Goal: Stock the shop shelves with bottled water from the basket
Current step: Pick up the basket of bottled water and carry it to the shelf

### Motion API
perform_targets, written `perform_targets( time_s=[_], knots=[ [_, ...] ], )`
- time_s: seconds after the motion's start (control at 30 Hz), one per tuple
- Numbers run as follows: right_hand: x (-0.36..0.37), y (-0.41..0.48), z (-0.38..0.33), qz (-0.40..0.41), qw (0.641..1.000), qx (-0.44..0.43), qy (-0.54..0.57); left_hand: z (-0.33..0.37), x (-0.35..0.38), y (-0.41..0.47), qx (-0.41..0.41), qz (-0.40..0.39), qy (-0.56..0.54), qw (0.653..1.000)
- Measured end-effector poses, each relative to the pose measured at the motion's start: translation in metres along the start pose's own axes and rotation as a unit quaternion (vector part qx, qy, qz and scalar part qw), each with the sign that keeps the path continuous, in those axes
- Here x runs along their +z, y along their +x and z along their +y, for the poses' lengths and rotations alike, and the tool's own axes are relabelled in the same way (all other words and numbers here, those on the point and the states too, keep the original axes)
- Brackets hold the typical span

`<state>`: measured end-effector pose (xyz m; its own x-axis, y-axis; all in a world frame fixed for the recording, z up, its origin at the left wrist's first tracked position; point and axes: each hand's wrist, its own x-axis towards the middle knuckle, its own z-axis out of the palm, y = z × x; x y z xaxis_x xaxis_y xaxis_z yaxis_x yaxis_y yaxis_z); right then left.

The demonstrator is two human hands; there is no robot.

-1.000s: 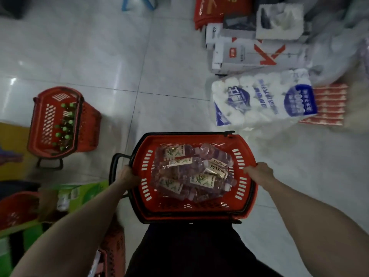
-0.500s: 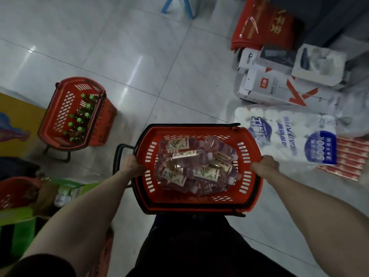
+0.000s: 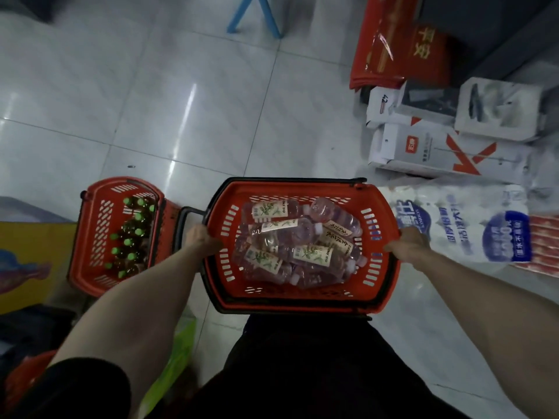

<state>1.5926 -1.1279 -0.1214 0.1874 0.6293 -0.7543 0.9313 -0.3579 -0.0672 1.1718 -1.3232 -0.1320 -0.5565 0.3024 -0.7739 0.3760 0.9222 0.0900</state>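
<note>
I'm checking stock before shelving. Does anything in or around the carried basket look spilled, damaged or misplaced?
Nothing looks spilled or broken. The water bottles lie jumbled on their sides in the red basket, gripped at its side rims by the left hand and right hand. White boxes and a tissue pack sit on the floor.

Wearing a black short sleeve on the left arm, ending near the elbow. Showing both forearms bare, down to the left hand and the right hand. Wearing dark, nearly black clothing over the body below (too dim for telling fabric, seams, or shirt from trousers).
</note>
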Motion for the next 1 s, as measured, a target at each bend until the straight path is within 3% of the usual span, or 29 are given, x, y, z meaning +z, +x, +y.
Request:
perform_targets(
  time_s=[0.33, 0.67, 1.0],
  knots=[
    [-0.077, 0.068, -0.145, -0.001, 0.999, -0.010, 0.035, 0.109, -0.118, 0.085, 0.027, 0.034, 0.014, 0.999],
    [-0.178, 0.164, -0.300, -0.024, 0.996, -0.035, 0.076, 0.231, -0.238, 0.155, -0.004, 0.038, -0.010, 0.999],
    [-0.237, 0.221, -0.413, -0.025, 0.995, -0.028, 0.092, 0.326, -0.329, 0.239, 0.023, 0.025, -0.030, 0.999]
  ],
)
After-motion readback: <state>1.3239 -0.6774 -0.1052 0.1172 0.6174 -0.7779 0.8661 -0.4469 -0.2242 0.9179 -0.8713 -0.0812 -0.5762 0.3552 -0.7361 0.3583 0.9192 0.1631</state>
